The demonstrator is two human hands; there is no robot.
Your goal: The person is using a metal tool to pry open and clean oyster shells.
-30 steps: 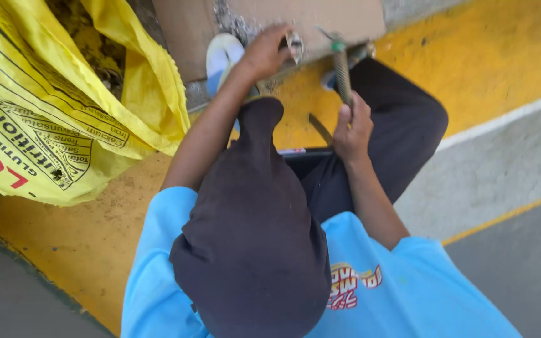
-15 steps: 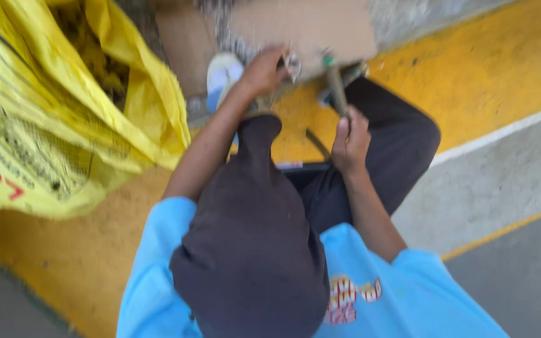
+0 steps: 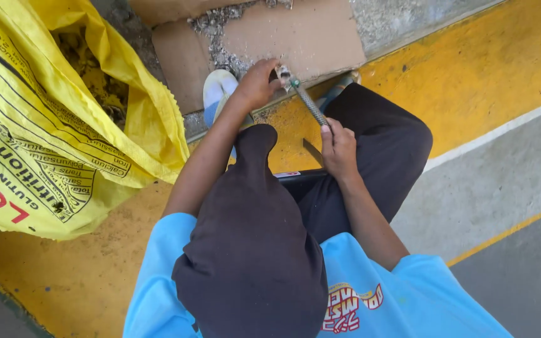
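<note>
Left hand (image 3: 257, 84) closed around a small pale piece (image 3: 283, 72), held over the brown cardboard sheet (image 3: 308, 37) strewn with grey crumbs. Right hand (image 3: 338, 147) clamped on the lower end of a dark rasp-like tool (image 3: 308, 101), tip touching the piece. Yellow woven sack (image 3: 45, 125) open, well to the left. Seated on yellow-painted floor (image 3: 483, 69); pale shoe (image 3: 217, 91) beside the cardboard.
</note>
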